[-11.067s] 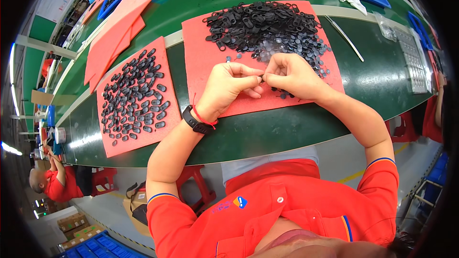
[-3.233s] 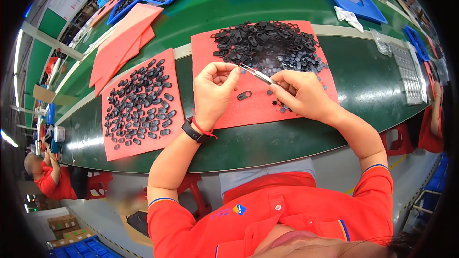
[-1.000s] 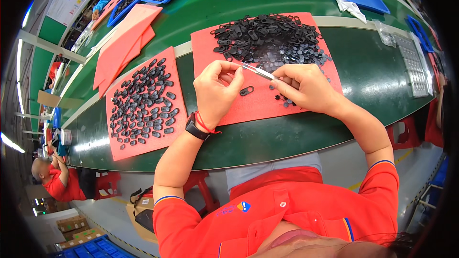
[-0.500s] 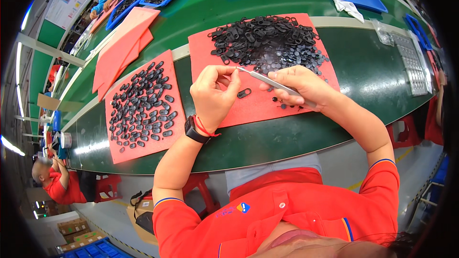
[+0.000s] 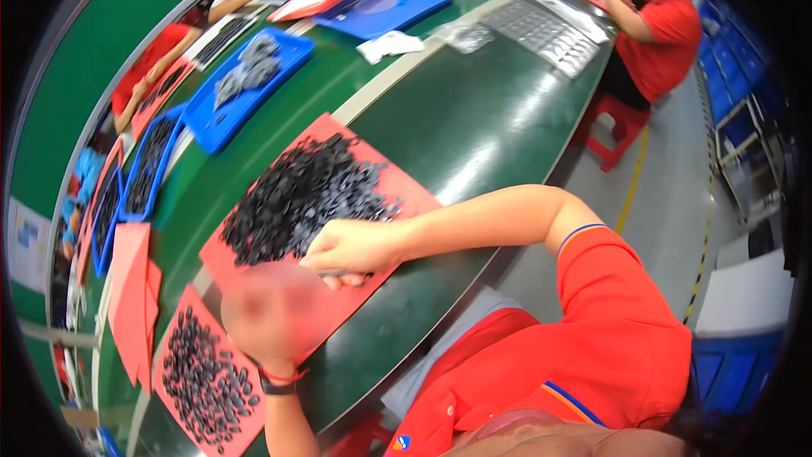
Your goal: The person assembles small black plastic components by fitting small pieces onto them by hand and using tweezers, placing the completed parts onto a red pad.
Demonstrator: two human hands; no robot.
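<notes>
My right hand (image 5: 359, 250) is closed round a slim metal pen-like tool (image 5: 331, 272), most of it hidden by the fingers. My left hand (image 5: 272, 311) is beside it over a pink foam mat (image 5: 342, 309); it is smeared, so its fingers and anything in them cannot be made out. Behind my hands, a heap of black oval loop-shaped pieces (image 5: 271, 199) lies on that mat, with small dark round discs (image 5: 359, 186) on its right side. Rows of black oval pieces (image 5: 203, 381) cover a second pink mat (image 5: 194, 299) at the lower left.
Pink foam sheets (image 5: 131, 288) overlap at the left. Blue trays (image 5: 216, 131) line the far side of the green table (image 5: 440, 123). A clear blister tray (image 5: 541, 30) and a white cloth (image 5: 391, 46) lie farther off. A co-worker in red (image 5: 664, 38) sits at the far right.
The view has swung to the right, so the mats appear farther left and the co-worker at right shows. The tool stays in my right hand. My left hand has become blurred.
</notes>
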